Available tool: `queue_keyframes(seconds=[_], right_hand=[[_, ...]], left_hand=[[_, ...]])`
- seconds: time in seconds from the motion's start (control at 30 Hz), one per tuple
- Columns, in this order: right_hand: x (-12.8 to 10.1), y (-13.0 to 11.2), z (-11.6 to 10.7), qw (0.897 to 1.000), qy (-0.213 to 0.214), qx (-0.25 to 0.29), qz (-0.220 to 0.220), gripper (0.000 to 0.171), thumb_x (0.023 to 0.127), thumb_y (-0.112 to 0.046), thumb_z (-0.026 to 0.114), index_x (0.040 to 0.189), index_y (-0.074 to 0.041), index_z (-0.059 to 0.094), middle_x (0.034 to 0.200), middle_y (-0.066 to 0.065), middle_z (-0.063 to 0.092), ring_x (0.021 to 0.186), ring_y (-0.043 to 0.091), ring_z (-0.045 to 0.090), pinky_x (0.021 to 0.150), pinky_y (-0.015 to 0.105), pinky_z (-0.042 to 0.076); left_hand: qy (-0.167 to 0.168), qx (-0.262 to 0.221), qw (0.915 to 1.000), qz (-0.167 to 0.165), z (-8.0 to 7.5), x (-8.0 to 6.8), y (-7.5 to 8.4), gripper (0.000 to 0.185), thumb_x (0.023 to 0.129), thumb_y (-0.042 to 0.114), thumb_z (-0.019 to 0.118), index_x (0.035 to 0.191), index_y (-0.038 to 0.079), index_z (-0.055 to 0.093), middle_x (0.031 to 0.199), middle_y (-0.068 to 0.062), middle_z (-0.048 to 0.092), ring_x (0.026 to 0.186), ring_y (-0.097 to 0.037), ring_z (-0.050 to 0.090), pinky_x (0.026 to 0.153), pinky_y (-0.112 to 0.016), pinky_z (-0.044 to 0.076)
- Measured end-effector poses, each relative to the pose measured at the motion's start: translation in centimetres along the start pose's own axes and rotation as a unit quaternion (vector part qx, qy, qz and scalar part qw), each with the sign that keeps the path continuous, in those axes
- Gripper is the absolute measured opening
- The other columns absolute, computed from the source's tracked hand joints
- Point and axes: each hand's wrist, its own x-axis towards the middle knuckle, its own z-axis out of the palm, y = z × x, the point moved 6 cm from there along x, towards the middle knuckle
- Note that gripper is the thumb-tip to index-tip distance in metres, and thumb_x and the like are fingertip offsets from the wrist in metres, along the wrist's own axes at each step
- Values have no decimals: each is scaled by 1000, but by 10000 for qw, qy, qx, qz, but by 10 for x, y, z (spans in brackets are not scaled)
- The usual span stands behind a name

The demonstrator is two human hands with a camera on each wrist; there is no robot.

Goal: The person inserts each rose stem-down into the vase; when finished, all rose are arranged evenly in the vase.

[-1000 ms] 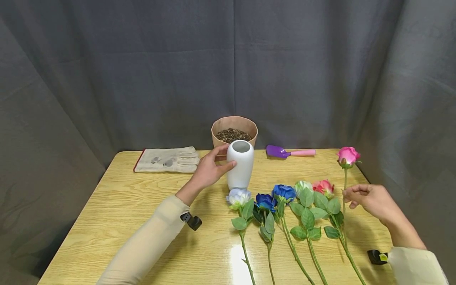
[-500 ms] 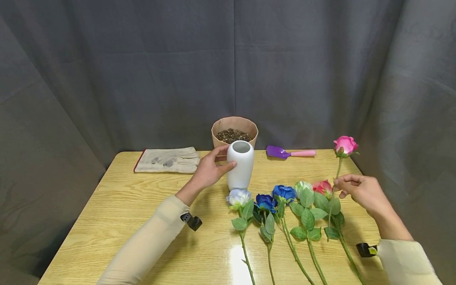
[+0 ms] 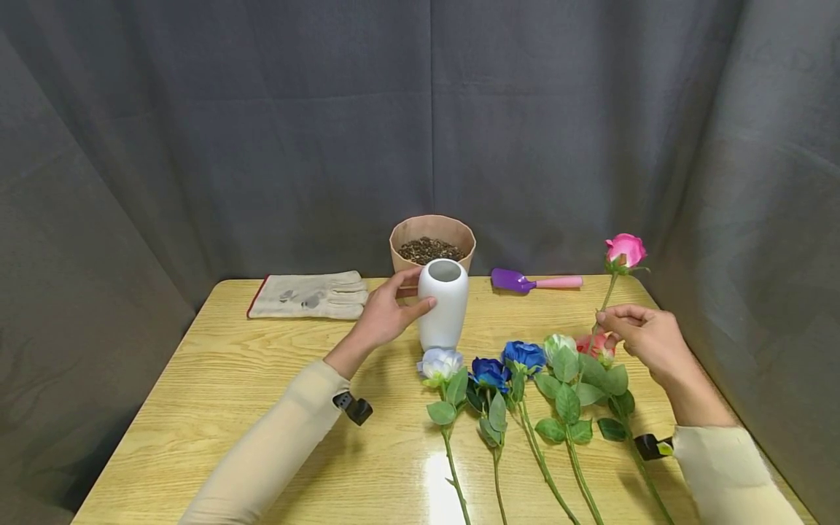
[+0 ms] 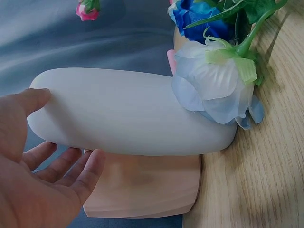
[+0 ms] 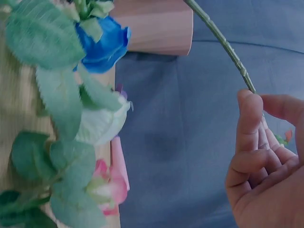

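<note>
Wooden table (image 3: 230,379) was taken as landmark; light oak grain, glossy glare patch near its front edge. Nearest that edge, a row of flowers (image 3: 518,379) was laid flat with stems toward the viewer: pale blue, two dark blue, white-green and red-pink heads. Just right of the row, the pink rose (image 3: 625,250) was held lifted off the table, stem tilted, bloom up; its stem was pinched between thumb and fingertips of the right hand (image 3: 646,339). At table centre, the white vase (image 3: 443,302) was stood upright and was gripped around its side by the left hand (image 3: 383,315), thumb and fingers curled on it. Behind the vase, a brown pot (image 3: 432,240) of dark soil was seen. At the table's back edge, a work glove (image 3: 308,294) was laid left, a purple scoop (image 3: 534,281) with pink handle right. Table was enclosed by grey curtain (image 3: 262,131) behind and on both sides.
</note>
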Motion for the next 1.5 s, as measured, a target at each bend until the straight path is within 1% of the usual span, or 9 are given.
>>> queue_keyframes(seconds=[0.07,0.2,0.3,0.57,0.77,0.97,1.13,1.3,1.5], right_hand=[[2,-4,2,9999,61,158,34,21,98,-30,65,103,-10,70,77,-22,72,62,5,65,48,23,43],[4,-11,7,9986,197,461,139,14,98,-31,65,98,-19,71,78,-21,72,64,5,66,49,21,45],[7,-17,11,9971,286,690,150,12,97,-31,65,95,-22,72,77,-20,72,63,5,67,49,20,46],[13,-30,23,9915,299,1266,-10,12,97,-28,67,94,-18,73,77,-15,73,61,5,67,47,17,46],[15,-36,30,9788,376,2011,-30,10,95,-25,70,93,-15,73,77,-10,75,59,5,66,45,15,43],[18,-42,33,9678,583,2448,-27,14,93,-25,72,94,-11,72,76,-10,74,58,6,65,46,16,41],[20,-49,32,9566,732,2819,-61,17,92,-26,73,94,-9,71,76,-8,75,57,7,66,45,18,40],[23,-56,32,9473,846,3084,-167,18,91,-24,75,93,-7,70,75,-6,75,56,8,66,44,19,40],[27,-66,35,9422,1023,3183,-219,17,90,-24,76,95,-8,72,75,-4,76,56,7,66,44,19,38]], left_hand=[[-15,6,10000,-9,0,0,0,68,90,41,74,149,21,45,142,-8,57,129,-33,59,105,-47,51],[-25,29,10000,0,0,0,0,69,90,42,73,149,21,45,142,-8,57,129,-34,59,105,-48,51],[-28,80,10000,26,0,0,0,69,90,44,73,149,21,45,141,-8,57,129,-33,59,105,-47,51],[-17,192,9998,58,0,1,2,69,90,46,72,149,21,45,139,-7,58,126,-28,61,106,-44,51],[-37,169,9998,57,1,0,2,69,90,45,72,149,21,45,140,-8,58,127,-29,61,106,-45,50],[-53,116,9999,27,2,-1,1,69,91,44,72,149,21,45,140,-9,58,128,-32,60,106,-47,50],[-51,138,9999,25,2,-1,0,69,91,45,72,149,22,45,141,-8,57,127,-29,60,106,-46,50],[-50,156,9998,58,2,0,1,69,91,46,72,149,21,45,140,-8,58,127,-29,60,106,-48,50],[-52,145,9999,19,1,0,1,70,90,46,72,149,20,44,141,-9,57,127,-29,60,106,-48,50]])
